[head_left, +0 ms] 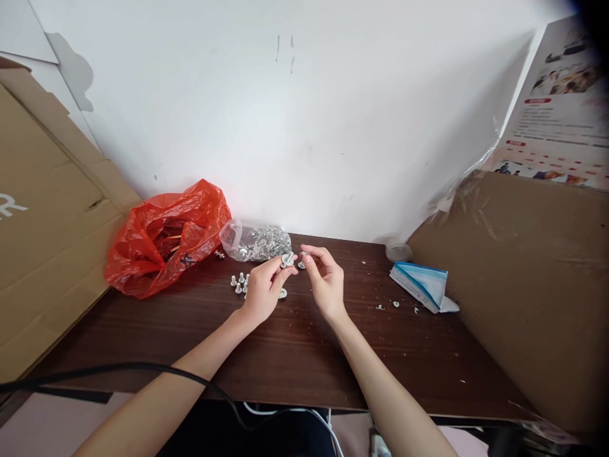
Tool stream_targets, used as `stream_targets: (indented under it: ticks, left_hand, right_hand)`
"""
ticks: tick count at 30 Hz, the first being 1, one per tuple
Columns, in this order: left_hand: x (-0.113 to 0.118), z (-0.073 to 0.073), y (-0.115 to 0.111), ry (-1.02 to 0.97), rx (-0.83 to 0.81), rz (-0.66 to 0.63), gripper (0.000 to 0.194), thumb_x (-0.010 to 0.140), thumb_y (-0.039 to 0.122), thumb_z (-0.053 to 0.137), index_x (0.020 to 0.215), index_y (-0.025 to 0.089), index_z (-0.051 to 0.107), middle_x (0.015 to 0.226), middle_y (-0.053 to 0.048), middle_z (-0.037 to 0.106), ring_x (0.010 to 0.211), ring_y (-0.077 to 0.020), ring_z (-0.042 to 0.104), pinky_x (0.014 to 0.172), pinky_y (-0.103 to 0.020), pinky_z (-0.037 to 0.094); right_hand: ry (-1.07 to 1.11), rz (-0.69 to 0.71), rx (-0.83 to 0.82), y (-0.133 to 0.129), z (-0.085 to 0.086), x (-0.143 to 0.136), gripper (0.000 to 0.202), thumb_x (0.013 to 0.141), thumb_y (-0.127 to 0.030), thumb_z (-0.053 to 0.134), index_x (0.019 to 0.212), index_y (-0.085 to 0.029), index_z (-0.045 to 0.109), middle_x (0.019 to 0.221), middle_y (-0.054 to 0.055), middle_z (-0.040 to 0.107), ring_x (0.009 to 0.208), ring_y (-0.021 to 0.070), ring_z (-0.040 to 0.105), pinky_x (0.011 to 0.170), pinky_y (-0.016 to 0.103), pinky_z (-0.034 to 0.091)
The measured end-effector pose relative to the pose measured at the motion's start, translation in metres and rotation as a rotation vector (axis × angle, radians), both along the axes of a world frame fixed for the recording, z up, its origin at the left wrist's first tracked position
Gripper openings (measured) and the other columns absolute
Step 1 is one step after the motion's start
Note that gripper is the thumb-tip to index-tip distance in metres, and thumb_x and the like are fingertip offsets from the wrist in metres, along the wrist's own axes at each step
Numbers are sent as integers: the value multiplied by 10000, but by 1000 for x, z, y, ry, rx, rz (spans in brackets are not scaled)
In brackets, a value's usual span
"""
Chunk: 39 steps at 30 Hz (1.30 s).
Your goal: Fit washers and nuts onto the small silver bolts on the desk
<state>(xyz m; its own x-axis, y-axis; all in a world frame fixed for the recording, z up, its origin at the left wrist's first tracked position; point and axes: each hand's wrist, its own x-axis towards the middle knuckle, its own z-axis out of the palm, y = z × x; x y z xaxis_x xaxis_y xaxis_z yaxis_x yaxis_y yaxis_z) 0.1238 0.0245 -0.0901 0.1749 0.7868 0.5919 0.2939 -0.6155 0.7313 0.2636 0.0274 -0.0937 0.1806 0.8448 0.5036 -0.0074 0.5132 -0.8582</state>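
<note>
My left hand (262, 291) pinches a silver bolt with a wide round head or washer (287, 259) between thumb and fingertips. Just to its right, my right hand (328, 283) has thumb and forefinger closed on a tiny metal piece (303, 254), too small to name. Below those fingertips is another small silver part (301, 265); whether it rests on the table or hangs from the fingers I cannot tell. Several silver bolts (238, 288) stand on the table left of my left hand, which partly hides them. A flat washer (283, 293) lies beside that hand.
Behind the hands lies a clear bag of small metal parts (266, 243), beside a red plastic bag (166, 238). A blue-and-white packet (421, 284) and metal scraps (396, 304) are on the right. Cardboard walls (523, 273) flank the dark table (304, 368); a black cable (143, 366) crosses my left forearm.
</note>
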Motion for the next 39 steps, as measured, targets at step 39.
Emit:
stream_targets:
  ticks: [39]
  left_hand:
    - [-12, -12, 21, 373, 223, 55, 351, 935, 273, 495, 1266, 173, 557, 1003, -106, 687, 861, -201, 643, 809, -336, 522]
  right_hand:
    - [-50, 170, 13, 4, -2, 5, 110, 786, -237, 698, 888, -256, 735, 944, 35, 646, 835, 162, 631, 781, 312, 535]
